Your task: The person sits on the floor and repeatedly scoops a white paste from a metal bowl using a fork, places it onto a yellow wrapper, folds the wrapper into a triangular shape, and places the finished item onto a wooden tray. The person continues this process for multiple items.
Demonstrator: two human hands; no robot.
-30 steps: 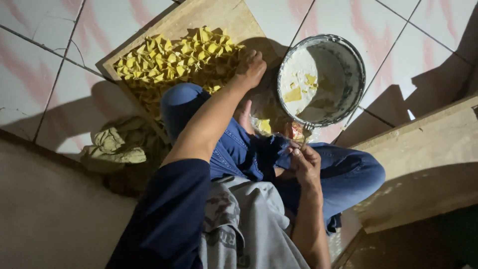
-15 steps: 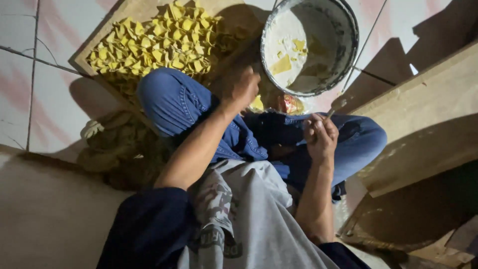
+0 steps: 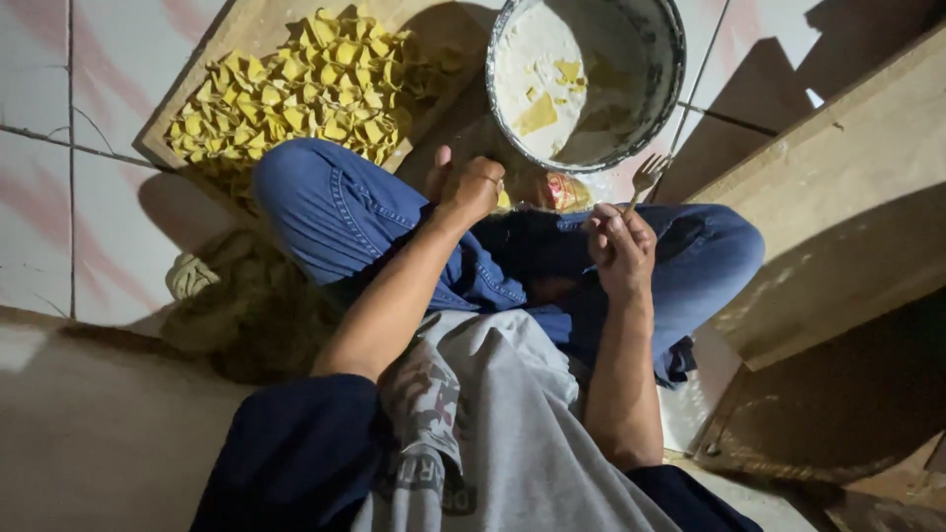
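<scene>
Yellow folded dumplings (image 3: 305, 84) fill your far-left board (image 3: 187, 118). Right hand (image 3: 619, 246) grips fork (image 3: 645, 177) near bowl (image 3: 631, 118); left hand (image 3: 468, 189) loosely curled, contents unclear. Risk: your knee could scatter them.

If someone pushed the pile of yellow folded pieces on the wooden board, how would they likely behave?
The yellow pieces look thin and loosely heaped, so they would probably scatter rather than move together. Their folded, creased shapes suggest they are light and easily crushed. Lying flat on the board, they seem unlikely to roll.
</scene>
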